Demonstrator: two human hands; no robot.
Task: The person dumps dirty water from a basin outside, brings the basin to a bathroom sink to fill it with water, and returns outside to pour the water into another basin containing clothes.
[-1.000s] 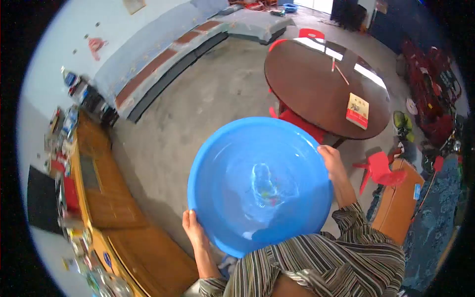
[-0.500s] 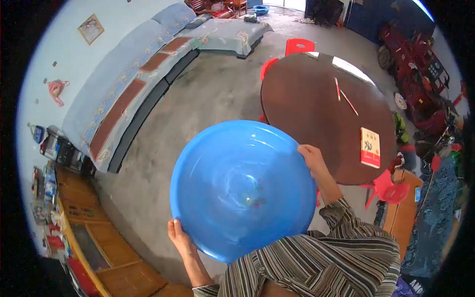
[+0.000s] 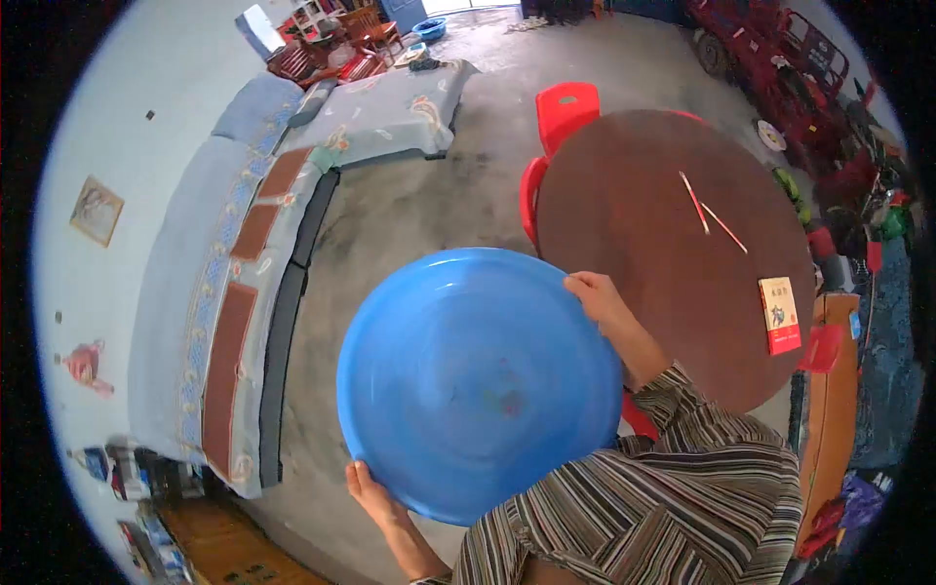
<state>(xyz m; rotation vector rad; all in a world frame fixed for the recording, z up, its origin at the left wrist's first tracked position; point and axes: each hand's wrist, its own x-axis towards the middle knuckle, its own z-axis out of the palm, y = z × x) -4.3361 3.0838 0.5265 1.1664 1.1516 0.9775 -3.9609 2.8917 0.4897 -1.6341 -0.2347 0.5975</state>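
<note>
A large round blue plastic basin (image 3: 419,390) is held up in front of my body, its hollow side facing me. Faint coloured marks show near the middle of its bottom. My left hand (image 3: 372,489) grips the rim at the lower left, with some fingers hidden behind it. At the upper right of the rim, my right hand (image 3: 603,304) has its thumb over the edge, and its other fingers are mostly out of sight underneath. The near edge of the basin rests close to my striped shirt (image 3: 663,497).
Right of the basin stands a round brown table (image 3: 643,224) bearing a book (image 3: 779,315) and two thin red-and-white sticks (image 3: 723,228). Red chairs (image 3: 567,112) stand around it. A long covered sofa (image 3: 185,292) runs along the left wall. A wooden cabinet (image 3: 229,536) is at lower left.
My view has turned and moved forward, so the sofa, table and chairs sit differently in frame. Both hands keep their hold on the basin, which stays in front of me.
</note>
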